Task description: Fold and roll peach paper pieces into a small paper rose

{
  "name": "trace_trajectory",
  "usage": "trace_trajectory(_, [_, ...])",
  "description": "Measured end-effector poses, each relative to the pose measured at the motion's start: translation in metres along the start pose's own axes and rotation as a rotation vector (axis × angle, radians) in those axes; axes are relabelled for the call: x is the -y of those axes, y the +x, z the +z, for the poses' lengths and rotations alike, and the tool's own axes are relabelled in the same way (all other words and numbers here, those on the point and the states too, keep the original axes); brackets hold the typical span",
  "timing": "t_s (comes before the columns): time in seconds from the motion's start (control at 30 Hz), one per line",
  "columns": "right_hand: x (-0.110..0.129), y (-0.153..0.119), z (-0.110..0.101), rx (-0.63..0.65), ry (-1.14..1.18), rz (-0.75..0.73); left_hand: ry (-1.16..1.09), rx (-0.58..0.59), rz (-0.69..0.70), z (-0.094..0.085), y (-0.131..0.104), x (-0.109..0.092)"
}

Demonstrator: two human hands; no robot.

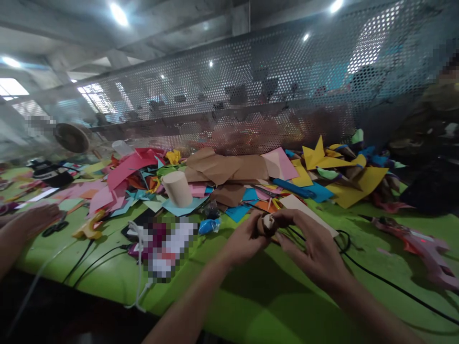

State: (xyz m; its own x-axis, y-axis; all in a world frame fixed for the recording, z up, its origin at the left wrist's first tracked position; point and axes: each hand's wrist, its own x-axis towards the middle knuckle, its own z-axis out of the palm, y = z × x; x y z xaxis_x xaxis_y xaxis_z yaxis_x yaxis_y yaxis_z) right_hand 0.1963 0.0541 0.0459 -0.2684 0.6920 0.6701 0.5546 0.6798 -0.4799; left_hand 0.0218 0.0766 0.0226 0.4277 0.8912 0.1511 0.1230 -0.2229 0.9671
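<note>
Close together over the green table (258, 296), my left hand (245, 239) and my right hand (308, 241) both have their fingers closed around a small rolled piece of brown paper (266, 227). A whitish part shows at its top; the exact kind is hard to make out. Just behind my right hand lies a cream sheet of card (310, 217). A black cable passes beneath that hand and runs right. Farther right rests a pink glue gun (421, 246) with a small red light.
Coloured paper scraps, brown paper (229, 167) and a pale tube (177, 189) fill the back, before a perforated metal screen (233, 95). A power strip (172, 251), cables and a yellow glue gun (89, 227) lie left. Another person's hand (45, 217) is near black-handled scissors (55, 225).
</note>
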Motion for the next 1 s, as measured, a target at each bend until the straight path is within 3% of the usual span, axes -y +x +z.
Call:
trace_trajectory(0.17, [-0.008, 0.002, 0.004, -0.027, -0.068, 0.038, 0.147, -0.014, 0.045, 0.0, 0.001, 0.001])
trace_trajectory(0.33, [-0.013, 0.003, 0.003, 0.037, 0.23, 0.299, 0.219, -0.025, 0.061, -0.002, 0.003, 0.005])
trace_trajectory(0.43, [-0.014, 0.002, 0.004, 0.119, 0.267, 0.331, 0.239, 0.0, 0.082, -0.003, 0.003, 0.004])
trace_trajectory(0.53, [-0.014, 0.001, 0.007, 0.111, 0.108, 0.251, 0.239, 0.028, 0.092, -0.002, 0.003, 0.004])
trace_trajectory(0.77, [-0.011, -0.004, 0.012, -0.074, -0.186, -0.032, 0.025, 0.04, 0.057, 0.002, 0.001, 0.003])
trace_trajectory(0.87, [-0.01, -0.003, 0.012, -0.049, -0.233, -0.136, -0.018, 0.01, 0.014, 0.001, 0.001, 0.002])
trace_trajectory(1.0, [-0.007, -0.001, 0.009, 0.067, -0.212, -0.147, 0.063, 0.006, 0.034, -0.003, 0.002, 0.0])
